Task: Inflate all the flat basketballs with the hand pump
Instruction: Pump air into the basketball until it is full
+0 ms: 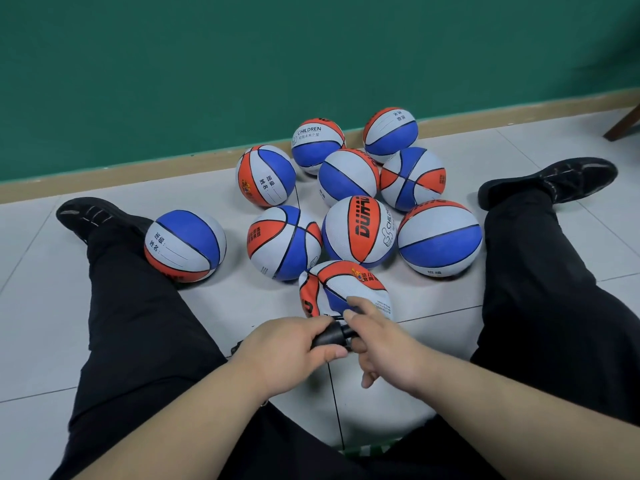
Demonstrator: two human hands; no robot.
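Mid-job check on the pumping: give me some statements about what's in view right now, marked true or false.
1. The flat ball nearest the hands is caved in. True.
2. The left hand grips the black pump. True.
3. The right hand rests on the floor, away from the pump. False: its fingers are at the pump's front end, against the flat ball.
4. The wall behind the balls is red. False: it is green.
5. A round ball lies against the left leg. True.
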